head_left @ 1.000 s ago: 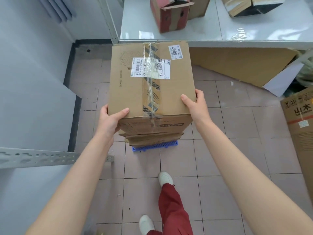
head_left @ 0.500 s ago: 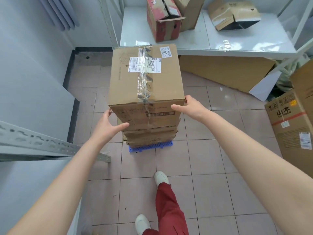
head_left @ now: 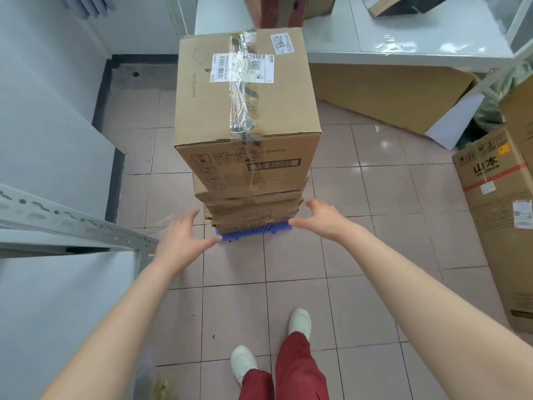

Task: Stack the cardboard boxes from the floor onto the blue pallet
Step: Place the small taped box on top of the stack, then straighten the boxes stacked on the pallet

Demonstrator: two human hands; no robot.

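A large taped cardboard box with a white shipping label tops a stack of flatter cardboard boxes on the blue pallet, of which only the front edge shows. My left hand hovers open at the stack's lower left, fingers spread, slightly blurred. My right hand is open at the lower right, near the pallet's corner. Neither hand touches the top box.
A printed cardboard box stands on the tiled floor at the right. Flattened cardboard leans under a white shelf holding a red box. A grey metal rack rail juts in from the left. My feet are below.
Both hands have let go of the top box and dropped back toward me, now open beside the stack's base. The box rests on the stack.
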